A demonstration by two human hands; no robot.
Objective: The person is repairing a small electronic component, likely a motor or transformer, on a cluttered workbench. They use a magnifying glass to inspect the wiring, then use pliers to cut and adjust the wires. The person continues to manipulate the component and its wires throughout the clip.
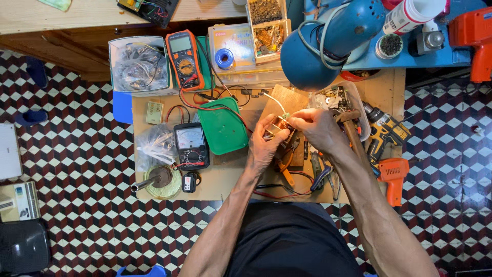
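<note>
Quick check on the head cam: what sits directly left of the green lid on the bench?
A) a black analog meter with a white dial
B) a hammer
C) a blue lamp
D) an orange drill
A: the black analog meter lies just left of the green lid, while the left hand and right hand hold a small part to the lid's right.

You are holding a small metallic component (pixel 277 126), brownish with coppery tones, sitting tilted between your left fingers (pixel 279 134) and your right fingertips (pixel 293 118). A thin pale wire (pixel 274 101) is running up and leftward from just above your right fingertips. Finer detail is blurring out.
</note>
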